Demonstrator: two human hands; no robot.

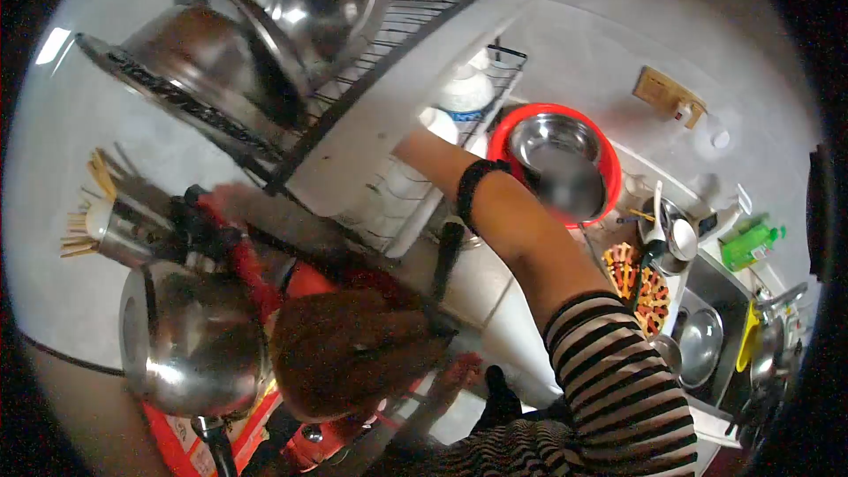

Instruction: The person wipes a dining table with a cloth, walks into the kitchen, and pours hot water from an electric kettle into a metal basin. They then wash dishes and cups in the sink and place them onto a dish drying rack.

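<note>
My right arm, in a black-and-white striped sleeve with a black band at the wrist, reaches into the lower dish rack (411, 234). The visible part of my right hand (420, 150) is at the rack; the upper shelf's edge hides its fingers, so their grip does not show. Nearest to it is a white bowl (439, 126). Just behind stands another white bowl (466, 93) with a blue band. My left hand is not in view. Below, a person with brown hair (353, 353) and red clothing is close to the counter.
Steel pots (212, 53) and lids fill the upper rack. A red basin (611, 159) holds a steel bowl (552, 137). Farther right are a patterned trivet (652, 300), a sink (707, 287) and a green bottle (749, 247). At left are a steel saucepan (199, 344) and a chopstick holder (132, 234).
</note>
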